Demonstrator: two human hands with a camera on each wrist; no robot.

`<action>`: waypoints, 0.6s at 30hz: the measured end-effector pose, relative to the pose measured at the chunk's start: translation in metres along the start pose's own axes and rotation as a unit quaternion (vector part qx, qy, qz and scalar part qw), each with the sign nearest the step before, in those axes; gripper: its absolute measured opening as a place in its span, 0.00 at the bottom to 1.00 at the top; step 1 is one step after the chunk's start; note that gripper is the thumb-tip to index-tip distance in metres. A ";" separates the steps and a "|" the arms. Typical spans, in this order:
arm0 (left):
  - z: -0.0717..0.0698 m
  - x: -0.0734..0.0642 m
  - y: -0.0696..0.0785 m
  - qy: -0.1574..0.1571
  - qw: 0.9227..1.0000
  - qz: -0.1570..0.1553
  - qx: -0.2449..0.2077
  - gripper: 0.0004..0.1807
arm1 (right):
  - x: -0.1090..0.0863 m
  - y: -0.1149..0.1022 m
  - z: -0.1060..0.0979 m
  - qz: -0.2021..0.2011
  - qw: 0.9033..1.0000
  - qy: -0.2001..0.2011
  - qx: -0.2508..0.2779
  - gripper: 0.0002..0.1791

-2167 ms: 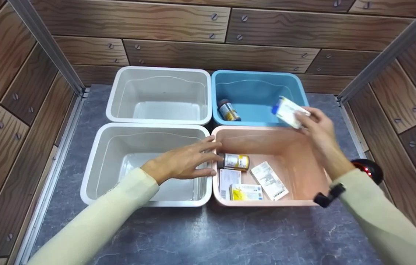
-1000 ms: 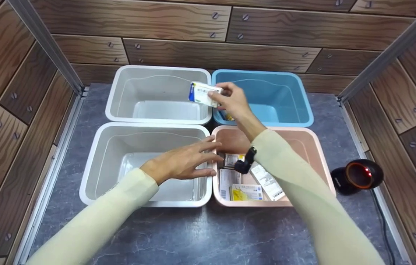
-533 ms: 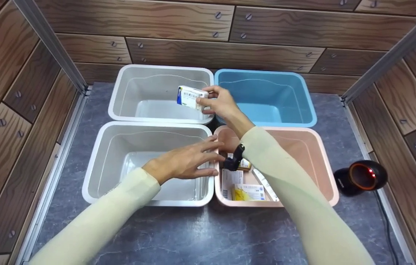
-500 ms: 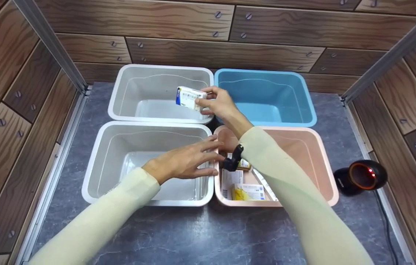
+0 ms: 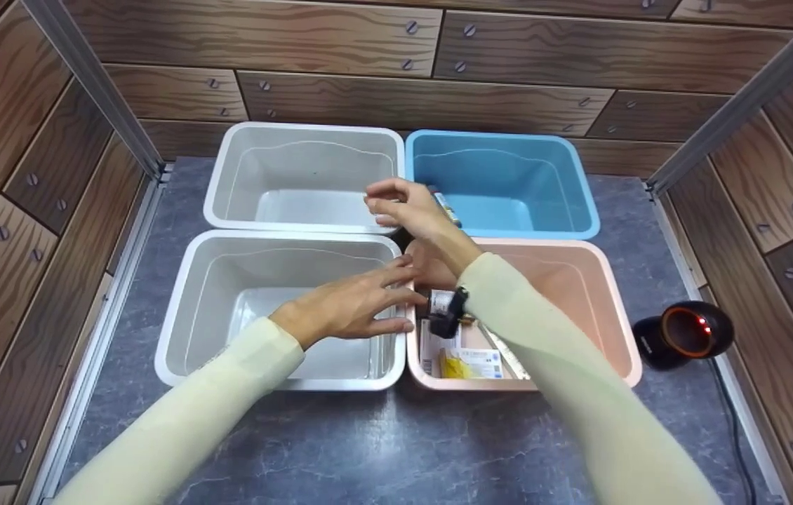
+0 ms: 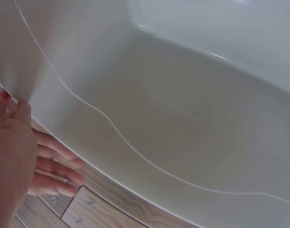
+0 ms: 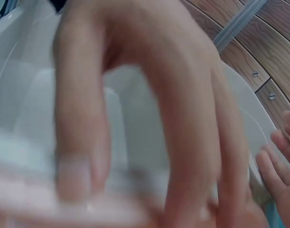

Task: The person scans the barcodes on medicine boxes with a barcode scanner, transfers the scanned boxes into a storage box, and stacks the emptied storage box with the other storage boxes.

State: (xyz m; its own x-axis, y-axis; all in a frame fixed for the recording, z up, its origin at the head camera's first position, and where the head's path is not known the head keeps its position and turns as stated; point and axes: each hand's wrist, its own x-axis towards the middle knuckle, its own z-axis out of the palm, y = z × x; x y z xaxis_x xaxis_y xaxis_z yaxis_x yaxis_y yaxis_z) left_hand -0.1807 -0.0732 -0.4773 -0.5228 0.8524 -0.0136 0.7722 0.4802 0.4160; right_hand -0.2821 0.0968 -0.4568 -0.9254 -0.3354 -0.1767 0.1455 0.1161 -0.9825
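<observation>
My right hand [image 5: 421, 210] hovers over the corner where the back grey bin [image 5: 228, 175] meets the blue bin [image 5: 572, 189]. Its thumb and fingers are loosely bent, and the head view shows no medicine box in them. In the right wrist view, a gap separates thumb from fingers, and a streaked whitish-pink shape [image 7: 26, 190] lies by the thumb tip [image 7: 76, 180]. My left hand [image 5: 351, 305] rests with spread fingers over the touching rims of the front grey bin [image 5: 175, 315] and the pink bin [image 5: 614, 308].
In the pink bin lie a bottle [image 5: 438, 301], partly hidden, and medicine boxes, including a yellow-and-white box [image 5: 477, 365]. A bottle [image 5: 447, 209] shows in the blue bin beside my right wrist. A black scanner [image 5: 681, 337] stands right of the pink bin. Wood-patterned walls [image 5: 340, 42] surround the bins.
My right hand carried a white-and-blue medicine box leftward from the blue bin to the back grey bin. The box no longer shows in the head view. My left hand has stayed put.
</observation>
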 end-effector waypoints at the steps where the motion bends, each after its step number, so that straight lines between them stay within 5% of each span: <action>1: 0.000 0.000 0.000 0.000 1.000 -0.001 0.000 0.30 | -0.003 0.001 -0.004 -0.008 1.000 -0.007 -0.010 0.20; 10: -0.001 0.000 0.000 0.002 1.000 0.002 0.002 0.31 | -0.051 0.017 -0.057 -0.018 0.993 -0.075 -0.093 0.22; 18: -0.001 0.001 0.001 -0.003 1.000 -0.005 -0.003 0.30 | -0.079 0.053 -0.100 -0.020 0.959 -0.146 -0.240 0.18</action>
State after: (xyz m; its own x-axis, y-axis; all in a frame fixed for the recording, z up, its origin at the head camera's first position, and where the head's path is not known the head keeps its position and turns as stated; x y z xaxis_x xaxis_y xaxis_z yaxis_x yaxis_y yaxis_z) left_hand -0.1805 -0.0721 -0.4764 -0.5284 0.8487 -0.0223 0.7645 0.4871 0.4222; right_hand -0.2366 0.2224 -0.4892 -0.7786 -0.5889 -0.2168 -0.1317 0.4911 -0.8611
